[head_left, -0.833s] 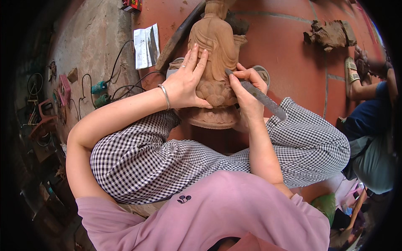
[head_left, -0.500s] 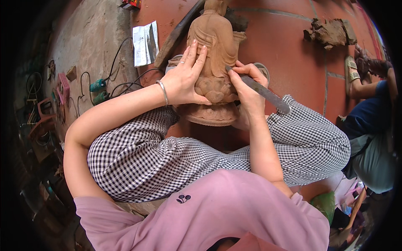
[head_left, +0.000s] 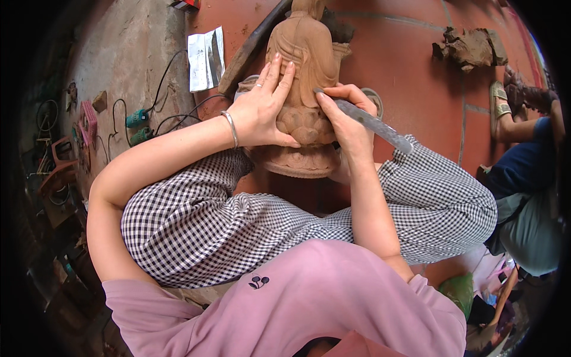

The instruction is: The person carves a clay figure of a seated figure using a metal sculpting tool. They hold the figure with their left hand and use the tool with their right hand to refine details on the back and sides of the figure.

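Note:
A brown carved figure point(head_left: 310, 50) in draped robes, on a lotus-like base, lies between my legs with its head away from me. My left hand point(head_left: 260, 116) rests flat on its left side, fingers spread, thumb over the base petals. In my right hand point(head_left: 351, 122) is a flat grey metal blade point(head_left: 383, 131) with a rounded rear end. Thumb and fingers pinch it near its front tip, which touches the robe's lower folds just above the base. Part of the figure's lower right side is hidden behind that hand.
A long dark wooden piece point(head_left: 250, 56) lies left of the figure, beside a folded paper sheet point(head_left: 206, 59). Green power tools point(head_left: 140, 119) with black cords sit farther left. A rough brown chunk point(head_left: 470, 47) is at the upper right. Another person's leg point(head_left: 523, 140) shows at the right.
My right hand and the blade have shifted slightly left and up along the robe's folds. The left hand stays on the figure.

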### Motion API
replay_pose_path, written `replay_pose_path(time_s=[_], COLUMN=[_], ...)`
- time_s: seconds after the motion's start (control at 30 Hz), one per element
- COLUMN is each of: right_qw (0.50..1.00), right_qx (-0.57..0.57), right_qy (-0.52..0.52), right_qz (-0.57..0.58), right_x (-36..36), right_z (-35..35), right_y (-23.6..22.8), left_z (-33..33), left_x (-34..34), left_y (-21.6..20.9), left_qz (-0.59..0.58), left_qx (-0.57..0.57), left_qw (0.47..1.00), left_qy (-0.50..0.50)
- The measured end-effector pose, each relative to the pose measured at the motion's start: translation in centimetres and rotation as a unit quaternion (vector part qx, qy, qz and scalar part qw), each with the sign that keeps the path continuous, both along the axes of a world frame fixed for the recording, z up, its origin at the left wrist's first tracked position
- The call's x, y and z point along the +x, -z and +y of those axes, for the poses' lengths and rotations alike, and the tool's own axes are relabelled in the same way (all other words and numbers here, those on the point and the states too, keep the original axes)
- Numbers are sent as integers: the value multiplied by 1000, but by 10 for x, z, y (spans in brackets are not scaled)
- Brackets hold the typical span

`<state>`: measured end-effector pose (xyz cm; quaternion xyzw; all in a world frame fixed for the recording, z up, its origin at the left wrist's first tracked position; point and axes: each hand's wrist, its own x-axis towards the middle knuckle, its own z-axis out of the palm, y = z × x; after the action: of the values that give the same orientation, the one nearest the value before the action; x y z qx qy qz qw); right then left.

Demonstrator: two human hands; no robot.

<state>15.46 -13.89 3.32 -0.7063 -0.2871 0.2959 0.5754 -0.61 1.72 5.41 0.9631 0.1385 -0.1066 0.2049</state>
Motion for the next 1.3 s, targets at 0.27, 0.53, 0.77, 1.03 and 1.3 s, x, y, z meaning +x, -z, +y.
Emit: replay_pose_path(time_s=[0.27,0.53,0.77,1.03,1.3], right_qw=[976,991,984,984,997], right_qx=[24,50,71,54,55], right_qy=[21,35,77,95,61], right_qz=[214,120,143,141,0], right_x=[4,8,16,9,-10], right_z=[-9,-10,-15,-13,-3], right_y=[19,28,44,23,21], left_z=[-4,-1,-1,5,12], left_x=[0,2,1,-1,-9], left_y=[-1,-4,-2,-7,-6], left_qz=[4,18,10,19,18], left_qx=[-10,-3,7,4,-24], left_qw=[1000,1000,1000,1000,1000], left_qy=[-6,-6,-1,0,2])
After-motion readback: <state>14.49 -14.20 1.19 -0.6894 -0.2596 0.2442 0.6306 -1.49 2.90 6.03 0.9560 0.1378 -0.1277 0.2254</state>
